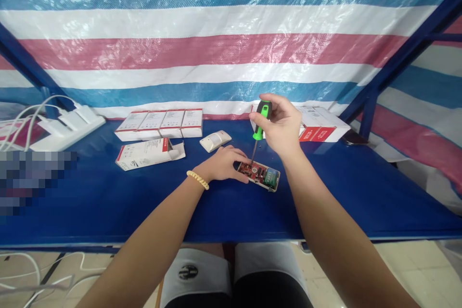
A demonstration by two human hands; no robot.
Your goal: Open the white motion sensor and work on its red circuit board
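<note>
A green-handled screwdriver is gripped near its top by the right hand, fingers closed around the handle, and is held nearly upright with its tip set down on a red circuit board. The board is seated in a white housing base that lies flat on the blue tabletop, a little right of centre and well back from the near edge. The left end of the base is pressed down by the left hand, whose fingers are curled over it; a yellow bead bracelet is worn on that wrist.

Just behind the left hand, a white cover shell is seen lying apart from the base. Further left, an opened carton rests with its flap raised, and behind it a row of four closed cartons is lined up against the striped tarpaulin at the back edge. More cartons are stacked to the right of the right hand. A white power strip with plugged cables sits at the far left.

Bare tabletop is left in front of the board and to its right, up to the blue frame post.
</note>
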